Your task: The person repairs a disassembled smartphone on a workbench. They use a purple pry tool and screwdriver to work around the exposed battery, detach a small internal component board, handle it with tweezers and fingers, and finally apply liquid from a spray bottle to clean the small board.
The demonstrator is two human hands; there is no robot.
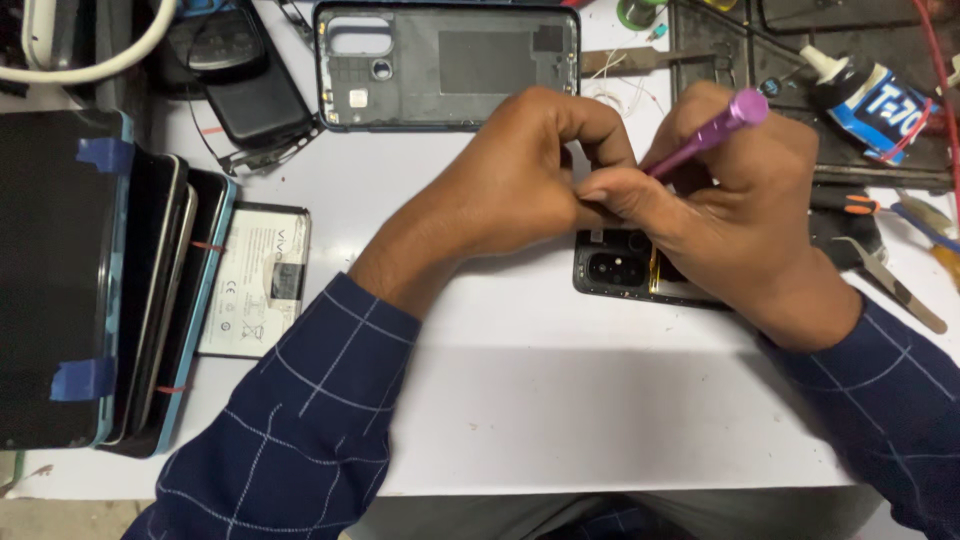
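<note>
phones point(110, 280): stack at far left of bench point(520, 400), blue tape on top one
battery point(255, 280): flat, just right of stack
back cover point(447, 65): inner side up, top centre, apart from hands
left hand point(520, 170): grip curled tight, fingertips pinched at right hand's; what it pinches hidden
phone point(625, 268): opened, flat on bench under both hands, camera end showing
right hand point(740, 200): grip closed around purple screwdriver point(715, 130), tip hidden, tilted down to phone
glue tube point(860, 95): top right on dark mat point(800, 40)
</note>
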